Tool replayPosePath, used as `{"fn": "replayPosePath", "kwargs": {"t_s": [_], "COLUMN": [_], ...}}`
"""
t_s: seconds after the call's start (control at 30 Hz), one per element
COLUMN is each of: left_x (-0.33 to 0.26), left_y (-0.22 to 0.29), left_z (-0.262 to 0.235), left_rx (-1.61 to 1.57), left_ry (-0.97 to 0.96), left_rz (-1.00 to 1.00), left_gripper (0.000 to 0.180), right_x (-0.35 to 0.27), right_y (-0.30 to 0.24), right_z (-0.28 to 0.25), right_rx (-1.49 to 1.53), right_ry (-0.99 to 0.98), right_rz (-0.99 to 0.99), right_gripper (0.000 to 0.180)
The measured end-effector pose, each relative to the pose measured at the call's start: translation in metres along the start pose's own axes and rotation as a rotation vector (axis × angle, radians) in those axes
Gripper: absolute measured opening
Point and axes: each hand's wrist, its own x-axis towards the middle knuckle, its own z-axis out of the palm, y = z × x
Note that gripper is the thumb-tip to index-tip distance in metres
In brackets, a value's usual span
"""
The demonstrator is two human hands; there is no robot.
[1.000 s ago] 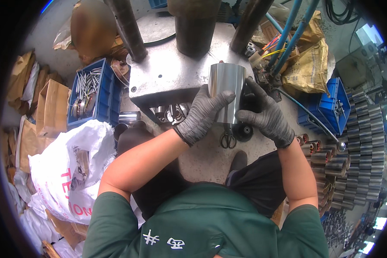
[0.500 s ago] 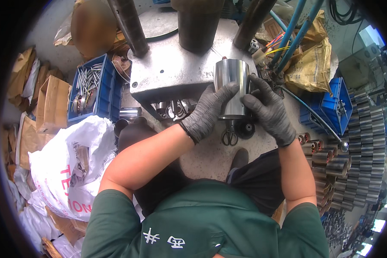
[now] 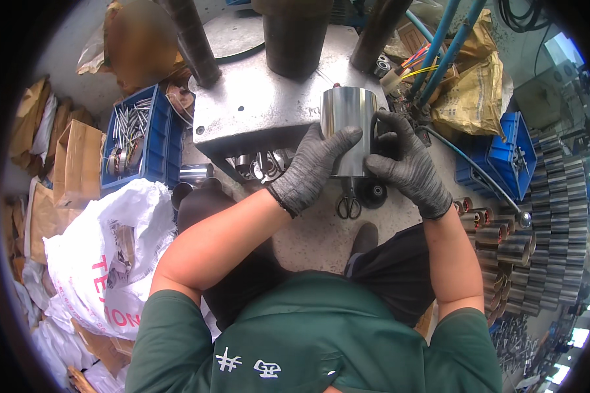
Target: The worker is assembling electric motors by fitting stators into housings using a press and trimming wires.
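Both hands wear grey gloves and hold a shiny metal cylinder (image 3: 349, 108) upright at the front right edge of the steel press table (image 3: 242, 98). My left hand (image 3: 313, 164) grips its left side, thumb lying across the front. Against the right side, my right hand (image 3: 410, 164) presses with curved fingers, and its thumb rests low on the wall. Just below the cylinder are scissors (image 3: 348, 207) with dark handle loops. Beside them sits a round black part (image 3: 373, 193) with a bearing-like centre.
Thick press columns (image 3: 298, 39) rise behind the table. On the left stand a blue crate (image 3: 137, 137) of metal shafts and a white woven sack (image 3: 111, 255). Stacked metal cylinders (image 3: 550, 229), a blue bin (image 3: 514, 157) and a lever with a ball end (image 3: 524, 219) are at right.
The view has shifted slightly. The cylinder's lower rim, seen before as a wide flange, now shows less; both hands keep nearly the same grip on it.
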Motion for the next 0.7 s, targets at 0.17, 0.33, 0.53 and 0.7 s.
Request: {"fn": "replayPosePath", "kwargs": {"t_s": [0.17, 0.33, 0.53, 0.7], "left_x": [-0.0015, -0.0022, -0.0046, -0.0044], "left_y": [0.0053, 0.0028, 0.0030, 0.0046], "left_z": [0.0008, 0.0006, 0.0010, -0.0015], "left_rx": [-0.053, -0.081, 0.014, 0.025], "left_ry": [-0.017, -0.023, -0.026, -0.029], "left_rz": [-0.027, -0.035, -0.002, -0.020], "left_gripper": [0.056, 0.057, 0.066, 0.069], "right_x": [-0.0013, -0.0012, -0.0007, -0.0018], "right_y": [-0.0037, 0.0037, 0.0040, 0.0026], "right_z": [-0.0026, 0.0049, 0.0033, 0.0002], "right_rx": [0.104, -0.012, 0.009, 0.036], "right_ry": [-0.015, 0.053, 0.031, 0.011], "right_rz": [0.039, -0.027, -0.044, -0.016], "right_gripper": [0.078, 0.077, 0.077, 0.076]}}
